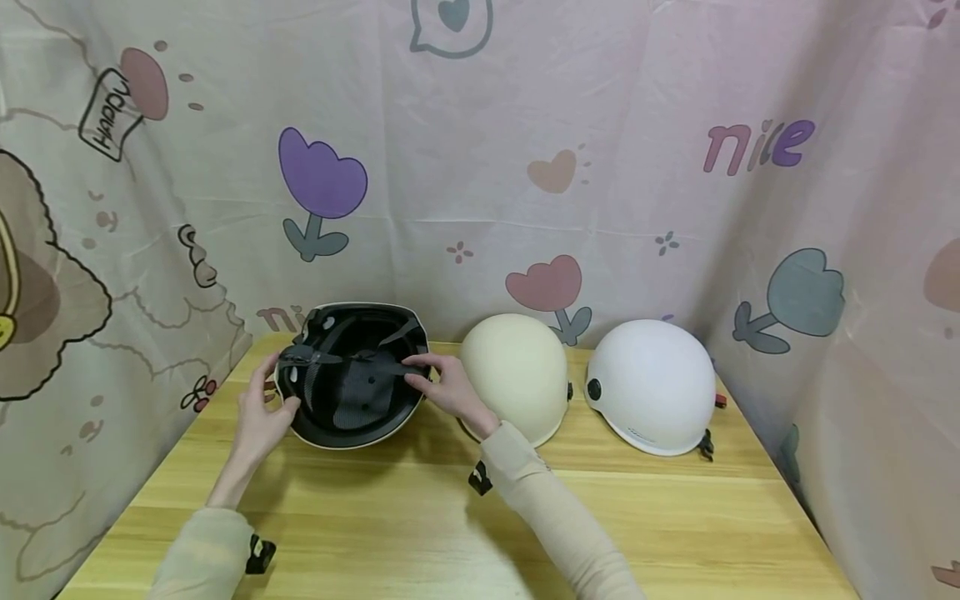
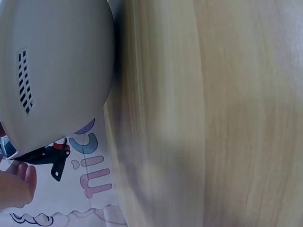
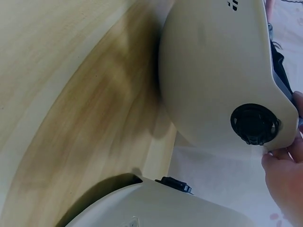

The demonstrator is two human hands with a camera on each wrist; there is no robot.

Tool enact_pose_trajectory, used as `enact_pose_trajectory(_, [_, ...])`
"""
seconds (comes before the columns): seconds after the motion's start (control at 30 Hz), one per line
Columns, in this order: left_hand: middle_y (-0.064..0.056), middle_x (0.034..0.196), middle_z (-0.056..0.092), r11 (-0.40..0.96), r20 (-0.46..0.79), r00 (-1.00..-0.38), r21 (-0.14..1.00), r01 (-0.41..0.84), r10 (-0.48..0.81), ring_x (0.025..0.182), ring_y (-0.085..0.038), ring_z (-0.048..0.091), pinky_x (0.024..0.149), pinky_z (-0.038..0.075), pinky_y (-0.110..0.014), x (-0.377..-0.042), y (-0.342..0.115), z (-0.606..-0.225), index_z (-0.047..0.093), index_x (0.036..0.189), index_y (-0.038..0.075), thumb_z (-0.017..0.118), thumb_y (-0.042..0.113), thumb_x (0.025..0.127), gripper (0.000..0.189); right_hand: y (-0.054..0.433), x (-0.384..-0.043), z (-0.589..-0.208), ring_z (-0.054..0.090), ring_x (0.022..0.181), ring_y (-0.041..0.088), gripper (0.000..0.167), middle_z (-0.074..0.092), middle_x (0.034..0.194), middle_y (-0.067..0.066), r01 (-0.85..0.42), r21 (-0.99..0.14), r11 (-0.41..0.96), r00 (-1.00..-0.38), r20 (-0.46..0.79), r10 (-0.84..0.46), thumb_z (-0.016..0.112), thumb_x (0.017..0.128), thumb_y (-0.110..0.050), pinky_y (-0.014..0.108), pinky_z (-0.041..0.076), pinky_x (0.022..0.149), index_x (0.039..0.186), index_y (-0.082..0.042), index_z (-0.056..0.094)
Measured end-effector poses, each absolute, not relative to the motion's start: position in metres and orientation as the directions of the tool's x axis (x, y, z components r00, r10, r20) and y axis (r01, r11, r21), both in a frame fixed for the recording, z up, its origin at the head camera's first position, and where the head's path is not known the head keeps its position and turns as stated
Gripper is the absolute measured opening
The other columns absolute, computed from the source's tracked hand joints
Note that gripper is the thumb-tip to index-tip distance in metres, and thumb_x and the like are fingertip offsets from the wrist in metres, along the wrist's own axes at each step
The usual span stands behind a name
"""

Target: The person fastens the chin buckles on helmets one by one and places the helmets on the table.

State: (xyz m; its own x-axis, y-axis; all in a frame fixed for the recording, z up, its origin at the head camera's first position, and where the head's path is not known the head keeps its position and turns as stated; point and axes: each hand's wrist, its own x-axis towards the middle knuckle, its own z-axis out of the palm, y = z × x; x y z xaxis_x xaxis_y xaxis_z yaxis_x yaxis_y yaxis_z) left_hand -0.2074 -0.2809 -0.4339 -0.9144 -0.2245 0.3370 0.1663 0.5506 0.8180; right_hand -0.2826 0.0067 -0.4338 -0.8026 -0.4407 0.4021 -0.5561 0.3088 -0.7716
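An upturned helmet [image 1: 352,433] lies on the left of the table in the head view, its black padded inside facing up. My left hand [image 1: 262,412] grips its left rim, thumb at the near side. At the opposite rim my right hand [image 1: 450,387] pinches the black chin strap [image 1: 386,367] between thumb and index finger. In the left wrist view, a black buckle [image 2: 59,163] with a red part hangs by the left hand [image 2: 19,187]. The right wrist view shows the right hand [image 3: 286,172] beside the helmet's round black side knob [image 3: 255,124].
A cream helmet [image 1: 516,375] stands dome up just right of the upturned one, close to my right hand. Farther right is a white helmet [image 1: 652,383], also dome up. The wooden table [image 1: 390,533] ends at a printed curtain [image 1: 450,167].
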Motion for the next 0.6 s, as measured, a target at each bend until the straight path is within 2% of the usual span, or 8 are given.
enact_pose_trajectory(0.23, [-0.029, 0.149, 0.039, 0.541, 0.334, -0.916, 0.824, 0.169, -0.224, 0.109, -0.028, 0.039, 0.088, 0.032, -0.026, -0.2053, -0.2802, -0.4342, 0.026, 0.158, 0.004, 0.053, -0.003, 0.089, 0.074, 0.0073, -0.2831, -0.4332, 0.066, 0.116, 0.029, 0.026, 0.072, 0.124, 0.015, -0.569, -0.768, 0.293, -0.795, 0.423, -0.436, 0.066, 0.096, -0.011, 0.037, 0.052, 0.102, 0.120, -0.001, 0.071])
enact_pose_trajectory(0.47, [-0.029, 0.147, 0.040, 0.541, 0.351, -0.911, 0.820, 0.187, -0.217, 0.096, 0.004, 0.040, 0.087, 0.033, -0.022, -0.2044, -0.2807, -0.4337, 0.026, 0.157, -0.002, 0.055, 0.000, 0.092, 0.071, 0.0090, -0.2824, -0.4324, 0.062, 0.124, 0.031, 0.030, 0.068, 0.130, 0.016, -0.560, -0.778, 0.285, -0.795, 0.408, -0.449, 0.062, 0.098, -0.007, 0.043, 0.049, 0.109, 0.127, -0.003, 0.068])
enact_pose_trajectory(0.6, [-0.029, 0.145, 0.038, 0.560, 0.324, -0.919, 0.815, 0.150, -0.224, 0.095, 0.001, 0.038, 0.090, 0.033, -0.028, -0.2035, -0.2806, -0.4330, 0.026, 0.157, -0.003, 0.058, 0.009, 0.098, 0.068, 0.0104, -0.2816, -0.4310, 0.062, 0.121, 0.030, 0.031, 0.068, 0.126, 0.016, -0.557, -0.780, 0.285, -0.794, 0.400, -0.457, 0.063, 0.098, -0.007, 0.045, 0.048, 0.108, 0.129, -0.005, 0.067])
